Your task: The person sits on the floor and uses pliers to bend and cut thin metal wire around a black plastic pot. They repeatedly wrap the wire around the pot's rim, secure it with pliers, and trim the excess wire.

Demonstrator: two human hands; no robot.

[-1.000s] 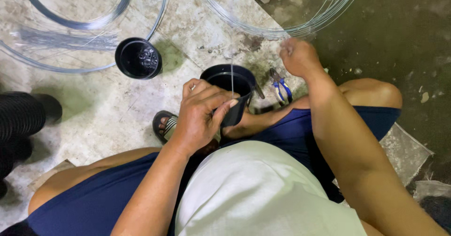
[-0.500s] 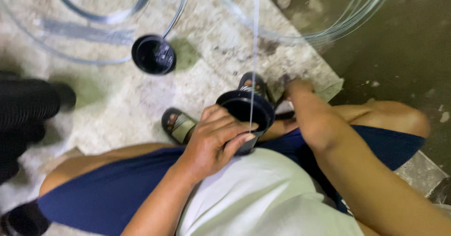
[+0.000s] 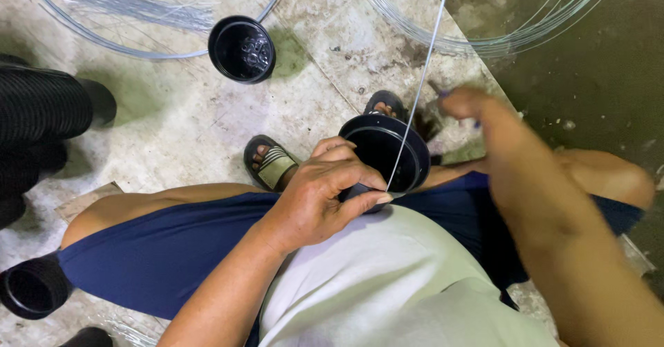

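Left hand (image 3: 315,198) pinching thin silver wire (image 3: 415,105) against round black plastic pot (image 3: 384,155) at lap centre; right hand (image 3: 477,108), two o'clock, grip blurred, cannot tell. Risks springy wire slipping free, whipping upward.

I see a round black plastic pot (image 3: 384,155) tilted on its side above my lap, its open mouth facing up toward the camera. A thin, straight silver wire (image 3: 420,84) crosses that mouth, running from the pot's near rim up and away to the frame's top edge.
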